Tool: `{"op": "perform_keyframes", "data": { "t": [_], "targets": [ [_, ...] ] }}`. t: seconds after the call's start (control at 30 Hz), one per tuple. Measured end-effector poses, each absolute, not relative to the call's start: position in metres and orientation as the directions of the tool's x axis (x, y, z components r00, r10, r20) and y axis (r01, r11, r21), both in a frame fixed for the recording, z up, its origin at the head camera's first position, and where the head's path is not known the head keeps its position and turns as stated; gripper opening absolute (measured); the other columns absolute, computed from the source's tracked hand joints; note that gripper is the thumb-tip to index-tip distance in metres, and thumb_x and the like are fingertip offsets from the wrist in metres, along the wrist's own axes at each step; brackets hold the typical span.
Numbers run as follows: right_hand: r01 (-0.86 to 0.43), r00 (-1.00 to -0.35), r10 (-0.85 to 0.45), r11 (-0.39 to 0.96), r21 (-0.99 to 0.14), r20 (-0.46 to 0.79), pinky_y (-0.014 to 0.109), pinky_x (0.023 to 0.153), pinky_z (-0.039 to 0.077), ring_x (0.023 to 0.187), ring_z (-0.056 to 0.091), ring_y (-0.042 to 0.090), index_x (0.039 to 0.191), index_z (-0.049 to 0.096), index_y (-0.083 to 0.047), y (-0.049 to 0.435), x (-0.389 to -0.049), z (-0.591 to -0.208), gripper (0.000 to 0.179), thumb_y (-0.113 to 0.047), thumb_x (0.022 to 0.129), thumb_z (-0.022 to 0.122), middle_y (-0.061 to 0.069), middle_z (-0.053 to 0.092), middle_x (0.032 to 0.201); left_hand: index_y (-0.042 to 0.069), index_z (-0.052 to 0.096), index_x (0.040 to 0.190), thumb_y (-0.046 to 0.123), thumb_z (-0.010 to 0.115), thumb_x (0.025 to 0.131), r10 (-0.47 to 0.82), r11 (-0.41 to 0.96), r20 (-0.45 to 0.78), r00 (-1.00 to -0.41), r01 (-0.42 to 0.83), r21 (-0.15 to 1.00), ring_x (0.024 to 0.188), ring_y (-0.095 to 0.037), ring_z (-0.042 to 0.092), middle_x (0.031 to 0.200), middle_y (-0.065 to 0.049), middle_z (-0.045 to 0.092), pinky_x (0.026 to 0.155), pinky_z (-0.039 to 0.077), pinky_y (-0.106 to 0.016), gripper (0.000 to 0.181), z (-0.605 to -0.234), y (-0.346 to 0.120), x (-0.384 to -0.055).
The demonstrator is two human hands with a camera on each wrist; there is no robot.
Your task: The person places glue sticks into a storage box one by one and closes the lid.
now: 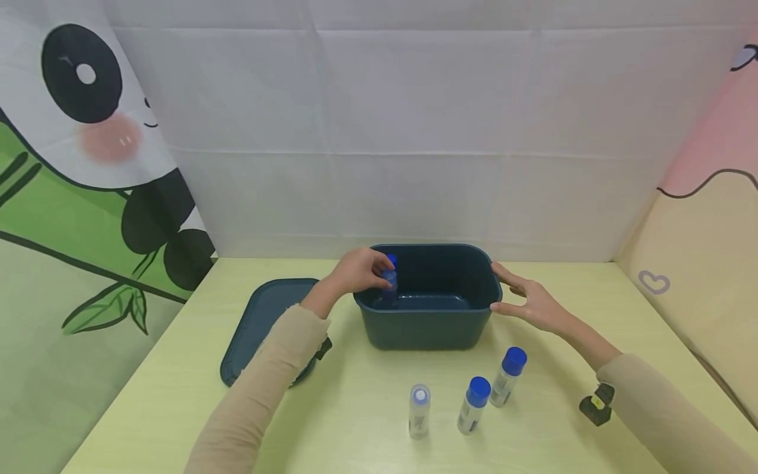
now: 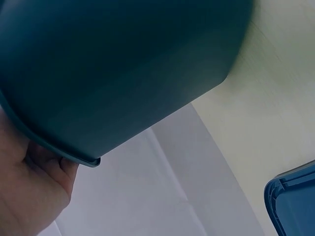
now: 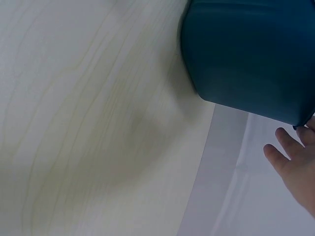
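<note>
A dark teal bin (image 1: 426,331) stands upright near the back of the table. My left hand (image 1: 361,271) reaches over its left rim and pinches a small blue-capped bottle (image 1: 389,282) inside. Close behind that, another blue cap (image 1: 391,259) shows within the bin. From the left wrist view, the hand (image 2: 34,191) is at the rim, with the bottle hidden behind the wall. My right hand (image 1: 530,304) is at the bin's right rim, its fairly straight fingers spread and fingertips against the edge. In the right wrist view those fingers (image 3: 290,142) meet the rim corner.
Two blue-capped bottles (image 1: 474,405) (image 1: 507,378) and a clear-capped bottle (image 1: 418,415) stand in front of the bin. A matching teal lid (image 1: 260,322) lies to the left, partly under my left forearm. White cloth (image 1: 414,131) hangs behind the table.
</note>
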State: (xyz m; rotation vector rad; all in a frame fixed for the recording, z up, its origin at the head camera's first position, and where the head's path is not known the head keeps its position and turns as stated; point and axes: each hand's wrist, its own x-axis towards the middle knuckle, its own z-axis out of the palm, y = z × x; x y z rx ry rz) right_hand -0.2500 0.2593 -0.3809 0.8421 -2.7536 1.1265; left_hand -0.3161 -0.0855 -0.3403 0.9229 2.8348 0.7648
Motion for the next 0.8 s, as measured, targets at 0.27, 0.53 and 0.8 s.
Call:
{"op": "perform_keyframes", "data": {
  "t": [0.27, 0.53, 0.8],
  "targets": [
    [-0.490, -0.856, -0.462, 0.585, -0.647, 0.230, 0.056, 0.100, 0.028, 0.129, 0.026, 0.042, 0.144, 0.019, -0.004, 0.2596, -0.2490, -0.3812, 0.076, -0.021, 0.085, 0.063, 0.019, 0.018, 0.148, 0.005, 0.067, 0.103, 0.020, 0.075, 0.075, 0.568, 0.692, 0.079, -0.819, 0.527, 0.493, 0.088, -0.017, 0.064, 0.098, -0.007, 0.067, 0.076, 0.051, -0.027, 0.033, -0.3413, -0.0867, -0.3169],
    [-0.494, -0.854, -0.464, 0.583, -0.645, 0.235, 0.056, 0.099, 0.029, 0.129, 0.027, 0.042, 0.144, 0.021, -0.004, 0.2585, -0.2478, -0.3798, 0.075, -0.019, 0.085, 0.064, 0.020, 0.019, 0.147, 0.003, 0.066, 0.106, 0.018, 0.074, 0.076, 0.587, 0.680, 0.041, -0.809, 0.519, 0.517, 0.089, -0.018, 0.064, 0.102, -0.008, 0.066, 0.075, 0.051, -0.026, 0.035, -0.3381, -0.0874, -0.3213],
    [-0.491, -0.856, -0.461, 0.586, -0.645, 0.233, 0.056, 0.100, 0.028, 0.129, 0.026, 0.042, 0.144, 0.020, -0.003, 0.2595, -0.2485, -0.3808, 0.075, -0.022, 0.085, 0.063, 0.019, 0.019, 0.148, 0.000, 0.065, 0.106, 0.013, 0.075, 0.075, 0.571, 0.658, 0.028, -0.820, 0.478, 0.582, 0.088, -0.019, 0.063, 0.103, -0.010, 0.065, 0.074, 0.052, -0.026, 0.035, -0.3340, -0.0900, -0.3223]
  ]
}}
